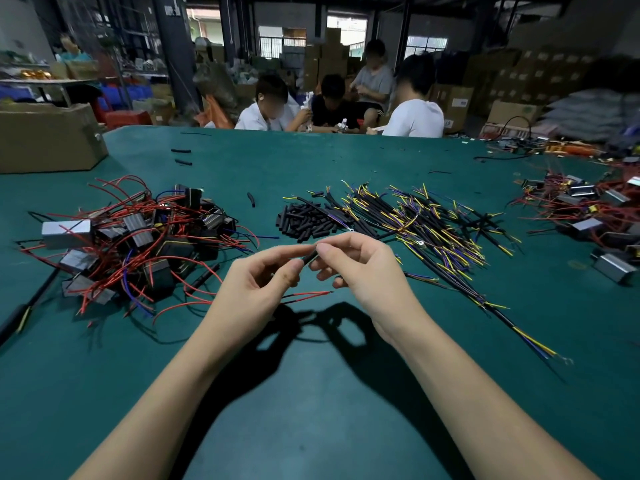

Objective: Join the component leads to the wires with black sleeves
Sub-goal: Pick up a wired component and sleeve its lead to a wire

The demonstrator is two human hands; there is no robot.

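Both hands were raised a little above the green table [311, 393], meeting in the middle. The left hand [256, 282] and the right hand [360, 268] pinched one short black sleeve [309, 257] between them, each with thumb and forefinger at one end of it. The other fingers of both hands were loosely curled. Two thin red leads [304, 295] came out from under the left hand and pointed to the right, just below the sleeve; whether the left hand also held them I could not tell.

On the table behind the hands lay a small heap of loose sleeves [304, 221]. Just to the right of it was a wide spread of black wires [433, 226] with yellow and blue ends, and some of them reached down toward the right forearm. To the left was a pile of components [138, 244], dark and silver blocks tangled with red leads. A second such pile [585, 209] lay at the far right edge of the table. A few single sleeves were scattered on the far part of the table.

A cardboard box [48, 140] stood at the far left corner. Beyond the table several people [346, 102] sat together, with stacked cartons behind them.
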